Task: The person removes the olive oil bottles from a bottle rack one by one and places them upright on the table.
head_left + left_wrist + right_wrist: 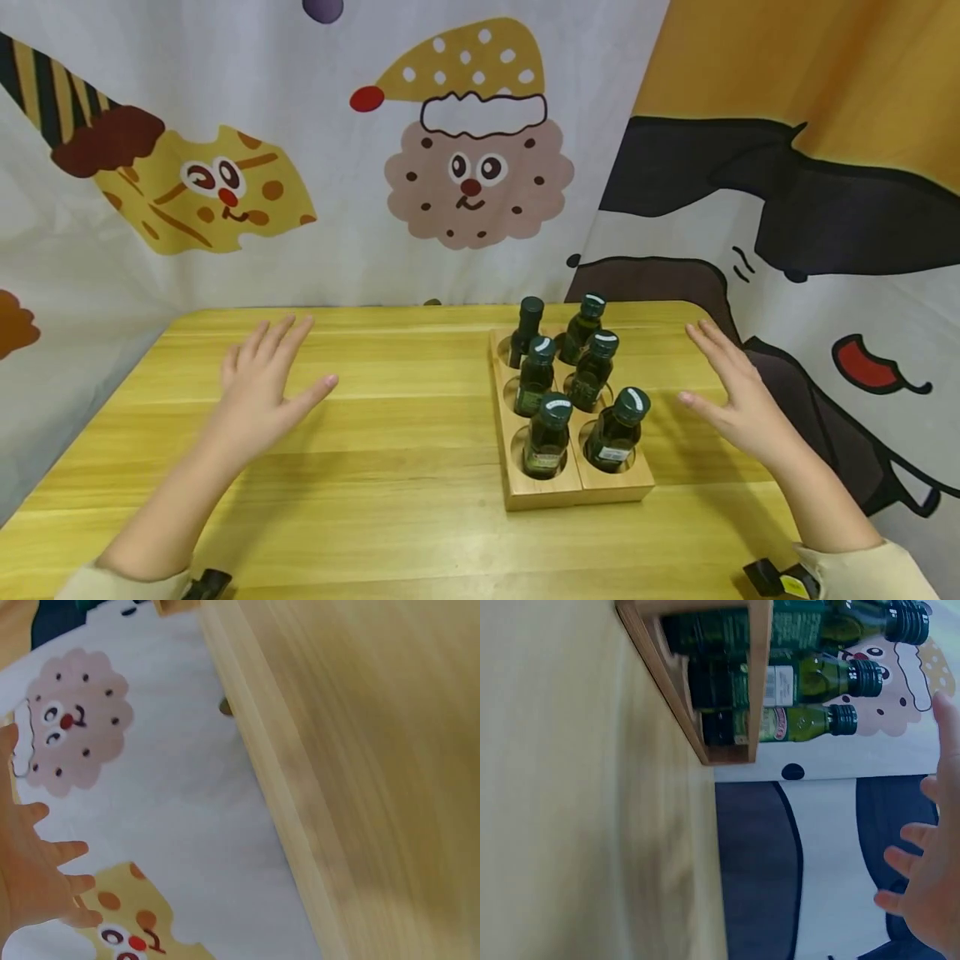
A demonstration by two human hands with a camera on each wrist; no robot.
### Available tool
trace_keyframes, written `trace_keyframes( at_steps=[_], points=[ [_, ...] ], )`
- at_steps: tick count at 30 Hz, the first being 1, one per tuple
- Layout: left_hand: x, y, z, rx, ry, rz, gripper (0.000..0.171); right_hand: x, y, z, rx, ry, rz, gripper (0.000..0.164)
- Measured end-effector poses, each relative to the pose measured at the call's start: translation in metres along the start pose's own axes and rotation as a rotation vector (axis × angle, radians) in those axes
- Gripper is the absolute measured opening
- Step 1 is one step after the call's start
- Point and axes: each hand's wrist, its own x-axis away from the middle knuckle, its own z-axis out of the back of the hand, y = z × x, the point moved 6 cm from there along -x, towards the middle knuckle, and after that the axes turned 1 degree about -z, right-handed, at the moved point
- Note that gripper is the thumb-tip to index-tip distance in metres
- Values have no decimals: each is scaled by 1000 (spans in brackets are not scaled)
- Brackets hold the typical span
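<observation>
My left hand [262,392] hovers over the left part of the table with fingers spread and nothing in it. To the right of the rack, my right hand [738,396] is also held up, fingers straight and thumb apart, touching nothing. Between the hands stands a wooden rack [543,497] with round holes in two columns. Several dark green glass bottles with dark caps sit upright in it, among them a front left bottle [547,437] and a front right bottle [617,433]. A slimmer bottle [528,325] stands at the back left. In the right wrist view, labelled bottles [780,686] rise out of the rack.
The rack stands on a yellow wood-grain table [390,433], right of its middle. Behind the table hangs a white curtain [337,267] with cartoon food prints. Dark wrist camera mounts [780,579] show at both sleeves.
</observation>
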Motion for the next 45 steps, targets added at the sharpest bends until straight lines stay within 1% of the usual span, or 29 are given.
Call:
trace_keyframes(
  at_steps=[4, 8, 11, 15, 20, 24, 27, 32, 38, 41, 45],
  points=[
    [1, 17, -7, 93, 74, -45, 74, 8, 1, -10, -129, -8, -5, 88],
    [2, 30, -15, 182, 113, -71, 72, 16, 2, -19, -209, -17, 13, 91],
    [2, 39, -21, 256, 123, -69, 71, 21, 3, -26, -258, -32, 39, 92],
    [2, 53, -28, 352, 121, -48, 69, 24, 4, -34, -310, -55, 95, 94],
    [1, 68, -38, 469, 118, -50, 66, 28, 0, -41, -371, -86, 146, 95],
    [0, 77, -46, 573, 107, -53, 65, 30, -3, -46, -415, -118, 164, 94],
    [-2, 85, -51, 645, 105, -67, 64, 33, 0, -52, -450, -155, 138, 94],
    [-6, 100, -57, 716, 118, -116, 64, 39, 4, -61, -456, -211, 80, 93],
    [-9, 117, -64, 759, 121, -176, 64, 49, 9, -67, -393, -211, 53, 90],
    [-11, 126, -68, 777, 99, -187, 64, 51, 11, -70, -379, -212, 41, 89],
    [-12, 136, -76, 805, 47, -187, 64, 53, 11, -74, -396, -223, 37, 89]
  ],
)
